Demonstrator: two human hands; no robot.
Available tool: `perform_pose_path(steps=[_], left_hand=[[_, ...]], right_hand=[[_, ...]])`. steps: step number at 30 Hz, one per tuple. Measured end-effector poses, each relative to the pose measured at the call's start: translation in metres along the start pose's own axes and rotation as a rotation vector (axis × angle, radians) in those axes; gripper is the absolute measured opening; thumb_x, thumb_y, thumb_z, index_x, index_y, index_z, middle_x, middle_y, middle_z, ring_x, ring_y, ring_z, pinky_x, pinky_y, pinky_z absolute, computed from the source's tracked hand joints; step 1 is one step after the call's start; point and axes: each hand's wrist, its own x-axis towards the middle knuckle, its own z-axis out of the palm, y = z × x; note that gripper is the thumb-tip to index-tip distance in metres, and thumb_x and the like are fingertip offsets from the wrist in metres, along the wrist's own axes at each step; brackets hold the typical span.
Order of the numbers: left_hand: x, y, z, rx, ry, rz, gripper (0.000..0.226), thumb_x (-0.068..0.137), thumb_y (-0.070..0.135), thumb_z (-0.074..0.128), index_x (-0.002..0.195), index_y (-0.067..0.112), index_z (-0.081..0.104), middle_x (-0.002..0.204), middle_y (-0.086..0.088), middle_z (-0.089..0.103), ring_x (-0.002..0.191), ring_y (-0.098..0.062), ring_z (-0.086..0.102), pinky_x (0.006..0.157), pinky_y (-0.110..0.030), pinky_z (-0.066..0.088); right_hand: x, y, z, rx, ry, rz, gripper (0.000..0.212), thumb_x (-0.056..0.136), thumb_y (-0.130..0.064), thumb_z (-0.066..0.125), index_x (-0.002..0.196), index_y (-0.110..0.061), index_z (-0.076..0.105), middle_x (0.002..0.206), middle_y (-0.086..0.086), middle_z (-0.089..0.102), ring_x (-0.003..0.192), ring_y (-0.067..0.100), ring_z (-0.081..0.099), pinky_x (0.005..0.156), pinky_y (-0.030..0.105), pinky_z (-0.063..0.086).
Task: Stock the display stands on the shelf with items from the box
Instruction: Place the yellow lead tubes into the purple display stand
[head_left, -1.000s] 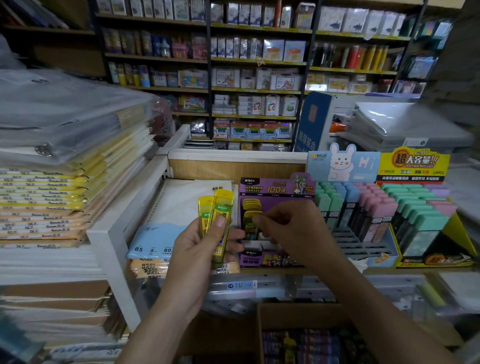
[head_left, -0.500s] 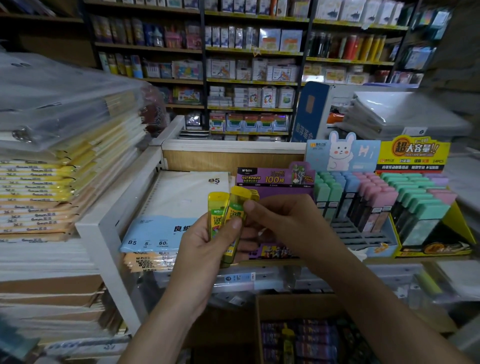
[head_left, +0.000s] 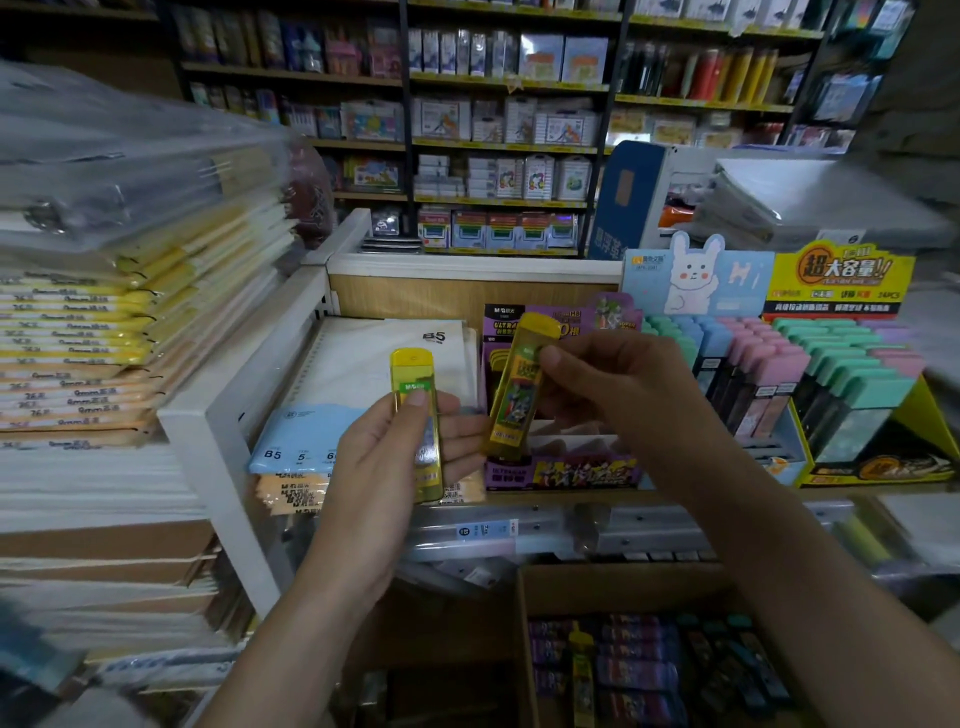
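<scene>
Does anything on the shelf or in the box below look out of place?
Nothing looks spilled or damaged. One oddity: in the cardboard box, a lone yellow case stands among rows of purple and dark packs. The refill case in the right hand is tilted only because it is held.

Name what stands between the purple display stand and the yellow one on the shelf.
A blue rabbit-topped stand of pastel cases, in the head view.

Dim stationery shop; dark wall shelves (head_left: 498, 85) crowded with packets; white rack frame (head_left: 249, 353) left
</scene>
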Motion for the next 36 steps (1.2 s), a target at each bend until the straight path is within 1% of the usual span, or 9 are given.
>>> perform_pose_path(steps=[9,12,17,21,25,27,31,33,36], left_hand=[[-0.001,0.002,-0.006,0.058,0.002,0.100,0.022,0.107,0.026,0.043,0.113,0.008,0.055,0.098,-0.015,0.079,0.091,-0.029,0.077,0.067,-0.029,0.062],[-0.001,0.003,-0.010,0.113,0.025,0.128,0.021,0.105,0.028,0.047,0.108,0.012,0.060,0.098,-0.013,0.079,0.093,-0.029,0.077,0.070,-0.031,0.063],[0.000,0.003,-0.018,0.189,0.088,0.206,0.022,0.104,0.028,0.053,0.098,0.028,0.074,0.100,-0.008,0.078,0.091,-0.023,0.077,0.070,-0.025,0.061],[0.001,0.002,-0.021,0.220,0.110,0.212,0.017,0.098,0.036,0.060,0.101,0.028,0.075,0.092,-0.001,0.076,0.086,-0.018,0.074,0.073,-0.031,0.057],[0.001,0.001,-0.023,0.267,0.126,0.237,0.020,0.094,0.043,0.060,0.103,0.035,0.075,0.089,0.005,0.075,0.085,-0.011,0.071,0.067,-0.026,0.055],[0.002,0.001,-0.022,0.270,0.120,0.246,0.020,0.094,0.043,0.060,0.105,0.034,0.075,0.097,0.006,0.076,0.090,-0.011,0.071,0.072,-0.029,0.057],[0.002,0.002,-0.019,0.278,0.088,0.261,0.027,0.091,0.048,0.063,0.108,0.031,0.075,0.104,0.002,0.076,0.098,-0.021,0.069,0.091,-0.052,0.054],[0.003,0.003,-0.017,0.284,0.067,0.270,0.025,0.092,0.046,0.063,0.108,0.032,0.075,0.100,0.004,0.076,0.095,-0.018,0.069,0.088,-0.049,0.055],[0.005,0.003,-0.015,0.297,0.053,0.299,0.018,0.095,0.038,0.064,0.108,0.031,0.075,0.098,0.002,0.076,0.090,-0.013,0.069,0.077,-0.034,0.059]], right_hand=[[0.012,0.012,0.003,-0.142,0.084,-0.086,0.009,0.093,-0.014,0.070,0.089,-0.010,0.077,0.069,0.006,0.075,0.056,0.014,0.069,0.055,0.022,0.055],[0.017,0.013,0.001,-0.207,0.126,-0.111,0.010,0.094,-0.017,0.069,0.090,-0.011,0.076,0.071,0.004,0.076,0.058,0.015,0.070,0.055,0.021,0.055],[0.024,0.018,0.002,-0.395,0.146,-0.187,0.006,0.093,-0.017,0.071,0.091,-0.020,0.075,0.072,-0.012,0.074,0.055,-0.002,0.066,0.053,0.007,0.048],[0.022,0.024,0.007,-0.388,0.163,-0.203,0.006,0.091,-0.018,0.073,0.095,-0.018,0.077,0.069,-0.007,0.074,0.059,0.003,0.070,0.058,0.014,0.056],[0.020,0.026,0.009,-0.360,0.149,-0.216,0.007,0.091,-0.020,0.073,0.096,-0.017,0.077,0.069,-0.005,0.075,0.062,0.008,0.072,0.061,0.022,0.060],[0.020,0.027,0.009,-0.414,0.141,-0.231,0.008,0.090,-0.021,0.074,0.096,-0.017,0.078,0.069,-0.006,0.075,0.062,0.006,0.071,0.062,0.024,0.060],[0.017,0.035,0.011,-0.463,0.119,-0.217,0.016,0.084,-0.022,0.080,0.099,-0.022,0.072,0.076,-0.010,0.074,0.068,0.000,0.070,0.064,0.018,0.058],[0.014,0.039,0.012,-0.548,0.128,-0.232,0.026,0.081,-0.024,0.083,0.101,-0.025,0.066,0.072,-0.011,0.073,0.067,-0.003,0.067,0.063,0.014,0.054],[0.013,0.043,0.013,-0.632,0.170,-0.262,0.033,0.079,-0.027,0.084,0.102,-0.025,0.060,0.069,-0.012,0.072,0.066,-0.005,0.065,0.061,0.017,0.053]])
